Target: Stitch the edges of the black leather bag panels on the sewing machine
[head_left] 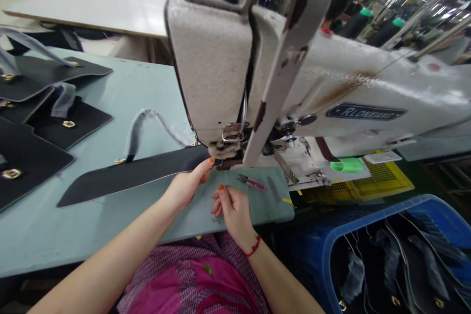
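Observation:
A long black leather panel lies under the head of the sewing machine. A plastic-wrapped handle with gold-coloured fittings arches up from its far edge. My left hand grips the panel's near edge close to the presser foot, thumb on top and fingers partly hidden below. Just to the right, my right hand hovers above the table with its fingers curled in and the thumb against them. Whether anything small is between those fingers cannot be made out. Pink-handled thread snips lie beyond my right hand.
Several black panels with wrapped handles lie at the left on the pale green table. A blue basket at the lower right holds similar pieces. Behind it sit a yellow crate and a green cylinder.

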`<control>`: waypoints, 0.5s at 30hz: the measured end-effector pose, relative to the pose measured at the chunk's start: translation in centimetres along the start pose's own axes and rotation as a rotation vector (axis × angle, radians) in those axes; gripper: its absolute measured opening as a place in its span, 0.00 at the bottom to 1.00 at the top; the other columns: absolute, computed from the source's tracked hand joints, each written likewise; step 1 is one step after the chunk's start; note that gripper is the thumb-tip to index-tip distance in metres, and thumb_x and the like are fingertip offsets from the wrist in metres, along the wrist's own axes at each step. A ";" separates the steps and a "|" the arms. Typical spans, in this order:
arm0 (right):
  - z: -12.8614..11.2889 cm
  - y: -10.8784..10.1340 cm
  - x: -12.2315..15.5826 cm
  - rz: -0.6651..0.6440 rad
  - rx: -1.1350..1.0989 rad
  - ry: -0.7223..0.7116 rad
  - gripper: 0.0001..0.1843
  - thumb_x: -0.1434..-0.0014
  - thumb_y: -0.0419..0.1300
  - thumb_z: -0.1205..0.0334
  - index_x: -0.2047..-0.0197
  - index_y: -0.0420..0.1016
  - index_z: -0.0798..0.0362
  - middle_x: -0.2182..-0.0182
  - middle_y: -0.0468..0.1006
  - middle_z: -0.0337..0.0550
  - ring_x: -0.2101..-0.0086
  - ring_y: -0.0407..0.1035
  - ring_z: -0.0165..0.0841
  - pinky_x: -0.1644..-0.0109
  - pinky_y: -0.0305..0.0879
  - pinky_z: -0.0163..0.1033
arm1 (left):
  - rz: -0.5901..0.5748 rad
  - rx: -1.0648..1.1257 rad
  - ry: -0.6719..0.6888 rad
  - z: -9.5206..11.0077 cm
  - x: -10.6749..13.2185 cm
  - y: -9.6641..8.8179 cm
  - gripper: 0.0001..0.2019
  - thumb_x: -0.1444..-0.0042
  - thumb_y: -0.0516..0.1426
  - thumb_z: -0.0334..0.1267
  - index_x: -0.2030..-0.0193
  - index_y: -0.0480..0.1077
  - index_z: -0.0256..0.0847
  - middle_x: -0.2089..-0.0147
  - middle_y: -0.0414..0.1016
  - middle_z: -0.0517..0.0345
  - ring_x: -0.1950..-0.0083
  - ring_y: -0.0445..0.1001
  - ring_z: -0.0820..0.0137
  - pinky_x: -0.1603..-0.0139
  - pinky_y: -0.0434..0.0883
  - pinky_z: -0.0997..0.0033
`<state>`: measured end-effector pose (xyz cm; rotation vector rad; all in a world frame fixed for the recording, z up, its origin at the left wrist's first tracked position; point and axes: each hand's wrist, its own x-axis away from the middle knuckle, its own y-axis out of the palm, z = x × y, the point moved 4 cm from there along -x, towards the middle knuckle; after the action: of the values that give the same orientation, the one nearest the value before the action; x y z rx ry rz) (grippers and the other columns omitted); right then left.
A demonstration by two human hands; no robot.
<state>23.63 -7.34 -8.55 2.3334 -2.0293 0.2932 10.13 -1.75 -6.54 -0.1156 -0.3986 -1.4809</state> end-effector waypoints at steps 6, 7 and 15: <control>3.4 -0.2 1.5 -0.065 0.629 -0.252 0.24 0.29 0.45 0.54 0.75 0.68 0.52 0.78 0.75 0.42 0.74 0.69 0.29 0.67 0.57 0.33 | -0.068 0.086 0.007 0.1 -0.5 0.7 0.21 0.52 0.61 0.51 0.81 0.56 0.43 0.80 0.50 0.66 0.78 0.47 0.75 0.75 0.49 0.69; 3.5 -0.1 1.5 -0.066 0.698 -0.289 0.23 0.30 0.47 0.56 0.75 0.67 0.52 0.77 0.75 0.42 0.74 0.68 0.29 0.67 0.55 0.33 | -0.065 0.087 -0.004 0.0 -0.5 0.6 0.21 0.53 0.61 0.51 0.81 0.56 0.43 0.80 0.50 0.66 0.78 0.47 0.75 0.75 0.49 0.69; 3.3 0.1 1.5 -0.053 0.771 -0.363 0.21 0.30 0.47 0.59 0.76 0.63 0.52 0.79 0.71 0.40 0.75 0.64 0.29 0.69 0.48 0.36 | -0.063 0.093 -0.044 -0.2 -0.9 0.2 0.20 0.54 0.62 0.50 0.82 0.58 0.42 0.81 0.52 0.65 0.78 0.48 0.76 0.75 0.49 0.70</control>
<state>24.15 -9.33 -11.52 3.0601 -2.2952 0.8359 10.37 -0.95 -6.95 -0.0618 -0.5096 -1.5216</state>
